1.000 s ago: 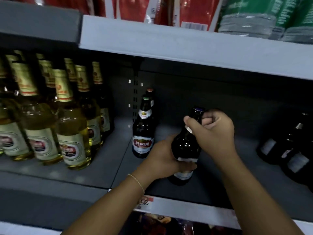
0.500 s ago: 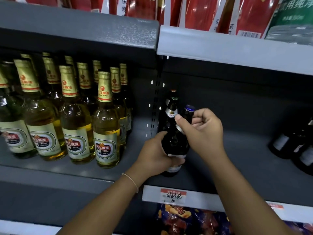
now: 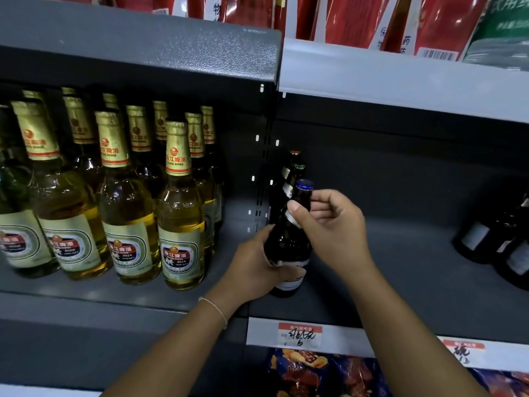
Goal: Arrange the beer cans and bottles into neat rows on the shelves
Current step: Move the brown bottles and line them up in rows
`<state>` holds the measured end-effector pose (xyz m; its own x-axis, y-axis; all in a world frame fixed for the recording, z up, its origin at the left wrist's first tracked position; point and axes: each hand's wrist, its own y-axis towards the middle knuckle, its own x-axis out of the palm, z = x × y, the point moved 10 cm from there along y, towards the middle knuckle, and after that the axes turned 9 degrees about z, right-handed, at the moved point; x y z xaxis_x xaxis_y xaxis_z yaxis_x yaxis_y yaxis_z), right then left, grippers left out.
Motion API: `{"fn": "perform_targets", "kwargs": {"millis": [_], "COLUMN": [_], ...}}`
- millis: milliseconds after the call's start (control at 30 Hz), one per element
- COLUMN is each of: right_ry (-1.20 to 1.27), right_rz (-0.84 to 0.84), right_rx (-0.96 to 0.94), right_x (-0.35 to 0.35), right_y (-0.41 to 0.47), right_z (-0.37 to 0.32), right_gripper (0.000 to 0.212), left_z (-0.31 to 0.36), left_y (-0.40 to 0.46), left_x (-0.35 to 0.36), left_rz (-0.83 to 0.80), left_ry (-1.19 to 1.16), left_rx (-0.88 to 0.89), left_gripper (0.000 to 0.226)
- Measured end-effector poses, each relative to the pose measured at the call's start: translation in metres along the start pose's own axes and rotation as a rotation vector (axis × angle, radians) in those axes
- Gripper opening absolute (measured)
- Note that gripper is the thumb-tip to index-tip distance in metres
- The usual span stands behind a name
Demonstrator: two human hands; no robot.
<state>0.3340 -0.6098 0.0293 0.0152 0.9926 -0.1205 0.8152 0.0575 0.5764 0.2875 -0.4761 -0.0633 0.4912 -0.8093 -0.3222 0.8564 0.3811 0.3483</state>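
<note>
A dark beer bottle (image 3: 289, 242) with a blue cap stands on the grey shelf (image 3: 400, 282), near its left end. My left hand (image 3: 254, 267) grips its lower body by the label. My right hand (image 3: 329, 224) holds its neck, thumb on the neck label. Right behind it stand two more dark bottles (image 3: 289, 173), mostly hidden. On the neighbouring shelf to the left, several clear bottles of golden beer (image 3: 180, 213) with gold foil necks stand in rows.
Dark bottles (image 3: 498, 245) lean at the shelf's right end. A perforated upright (image 3: 264, 173) divides the two bays. Price tags (image 3: 300, 335) sit on the front rail, snack bags (image 3: 315, 373) below. Red and green packages fill the shelf above.
The held bottle has shifted left along the shelf, ending in front of the other dark bottles by the upright. Both hands kept their hold. My view swung left.
</note>
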Motion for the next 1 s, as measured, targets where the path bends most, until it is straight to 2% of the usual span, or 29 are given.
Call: {"fn": "perform_targets", "kwargs": {"millis": [133,233,400,500,1000], "right_ry": [0.056,0.073,0.084,0.09,0.082], "right_rz": [-0.066,-0.122,-0.336,-0.399,-0.285], "right_rx": [0.021,0.095,0.224,0.25,0.268], "right_x": [-0.005,-0.009,-0.002,0.005,0.008], "right_y": [-0.007,-0.021,-0.051,-0.062,-0.063], "right_z": [0.016,0.044,0.084,0.089,0.103], "right_gripper": [0.026,0.026,0.049,0.056,0.058], "left_z": [-0.008,-0.016,-0.027,-0.029,-0.03], "left_y": [-0.001,-0.004,-0.007,-0.006,-0.008], "left_x": [0.001,-0.001,-0.003,-0.003,0.0], "left_rz": [-0.033,-0.07,-0.103,-0.104,-0.108], "left_ry": [-0.041,0.059,0.133,0.117,0.104], "left_rx": [-0.012,0.005,0.018,0.025,0.052], "left_gripper": [0.074,0.062,0.059,0.062,0.059]}}
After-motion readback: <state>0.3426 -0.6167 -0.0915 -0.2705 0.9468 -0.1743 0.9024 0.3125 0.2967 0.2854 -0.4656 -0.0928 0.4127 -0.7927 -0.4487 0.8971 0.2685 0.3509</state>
